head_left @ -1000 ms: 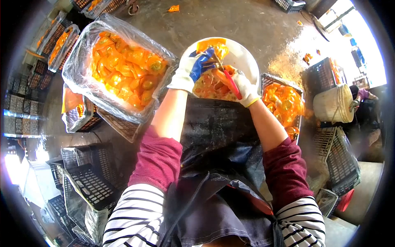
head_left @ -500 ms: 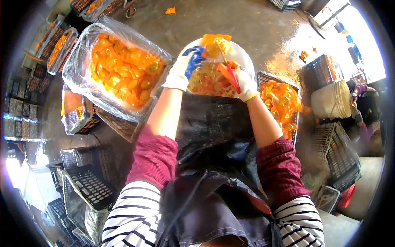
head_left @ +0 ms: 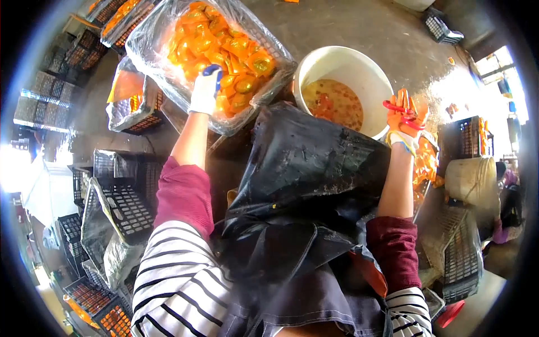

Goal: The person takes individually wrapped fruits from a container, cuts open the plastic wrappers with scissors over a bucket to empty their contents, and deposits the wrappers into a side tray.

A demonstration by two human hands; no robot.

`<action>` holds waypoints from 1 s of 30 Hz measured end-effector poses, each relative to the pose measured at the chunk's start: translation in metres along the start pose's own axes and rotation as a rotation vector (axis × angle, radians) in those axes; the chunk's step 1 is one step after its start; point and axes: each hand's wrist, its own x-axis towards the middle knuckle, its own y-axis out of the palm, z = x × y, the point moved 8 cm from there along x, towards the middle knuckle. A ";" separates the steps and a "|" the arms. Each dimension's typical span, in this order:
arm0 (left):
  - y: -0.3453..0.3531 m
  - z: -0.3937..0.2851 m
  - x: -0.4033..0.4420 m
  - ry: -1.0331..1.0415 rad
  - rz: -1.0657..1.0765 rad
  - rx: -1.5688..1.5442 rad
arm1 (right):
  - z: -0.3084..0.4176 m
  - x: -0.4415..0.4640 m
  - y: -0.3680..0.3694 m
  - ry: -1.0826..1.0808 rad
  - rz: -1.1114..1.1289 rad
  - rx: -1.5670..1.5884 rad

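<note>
My left hand (head_left: 205, 90), in a white glove with blue fingers, reaches over the plastic-lined crate (head_left: 145, 59) on the left. Orange pouches (head_left: 238, 62) fill that crate and lie under the hand. How its fingers are set, and whether they grip a pouch, is hard to see. My right hand (head_left: 405, 121), gloved in white with orange-looking fingers, holds red-handled scissors (head_left: 391, 106), the handles looped around its fingers. It is beside the right rim of a white bucket (head_left: 307, 62). Inside the bucket sits yellowish liquid (head_left: 337, 101) with orange-red round pieces.
A crate of orange pouches (head_left: 425, 163) stands below my right hand. Black crates (head_left: 126, 210) are stacked at the left, others (head_left: 460, 253) at the right. A beige bucket (head_left: 471, 181) lies tipped near another person (head_left: 510, 199). A black apron (head_left: 314, 163) covers my lap.
My left hand has moved from over the bucket to the left crate; the orange pouch held there is gone from view. My right hand has drawn right with the scissors. The view has shifted.
</note>
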 end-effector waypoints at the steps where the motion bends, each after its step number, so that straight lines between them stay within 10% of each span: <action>1: 0.008 0.005 -0.004 -0.094 0.037 0.232 | -0.004 -0.002 0.011 0.032 0.079 -0.005; 4: 0.059 0.017 0.003 0.199 0.222 0.769 | -0.026 -0.005 0.046 0.224 0.418 0.023; 7: 0.098 0.042 0.009 0.184 0.373 1.302 | -0.038 -0.023 0.062 0.154 0.284 -0.150; 20: 0.096 0.063 0.033 0.032 0.498 1.241 | -0.039 -0.019 0.047 0.207 0.120 -0.215; 23: 0.075 0.077 0.028 0.055 0.359 1.064 | -0.042 -0.033 0.059 0.161 0.119 -0.349; 30: 0.059 0.075 0.032 -0.221 0.070 -0.982 | -0.040 -0.031 0.049 0.137 0.280 -0.453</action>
